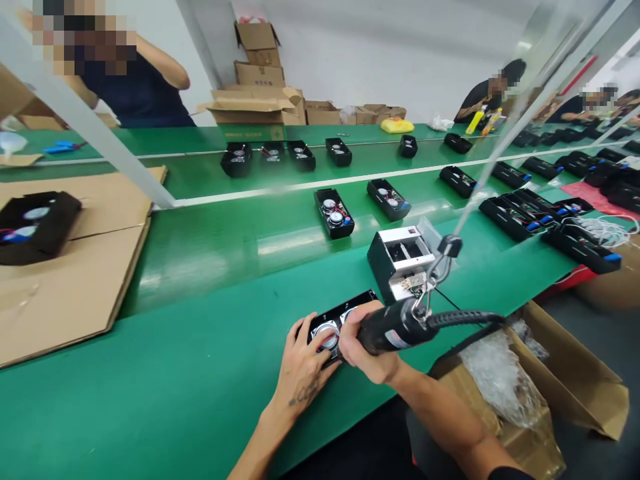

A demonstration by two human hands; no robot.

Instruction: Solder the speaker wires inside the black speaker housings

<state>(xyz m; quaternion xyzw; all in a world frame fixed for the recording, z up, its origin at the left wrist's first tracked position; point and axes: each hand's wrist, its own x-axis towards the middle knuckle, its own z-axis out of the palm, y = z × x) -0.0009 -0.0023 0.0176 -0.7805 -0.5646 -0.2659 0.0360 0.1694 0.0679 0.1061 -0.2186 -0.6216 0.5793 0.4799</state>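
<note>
**Driver over the open case**

We have a black case [336,317] lying open on the green bench [200,380], just in front of the machine [403,256]. Our left hand [301,363] spreads over its near end, fingers bent onto the case and reaching across the near speaker [325,328]. Our right hand [369,360] is wrapped round the driver [387,327], which hangs from a hook [429,293] and trails a black cable [465,318]. The driver is tilted, and its tip is hidden, so we cannot tell whether it meets a screw.

We judge the step in hand to be fastening a speaker into the case. The next move seems to call for a firm left hand, wires kept clear, and the tip squared up before any pressure. Farther off, more cases [334,213] lie along the line.
</note>
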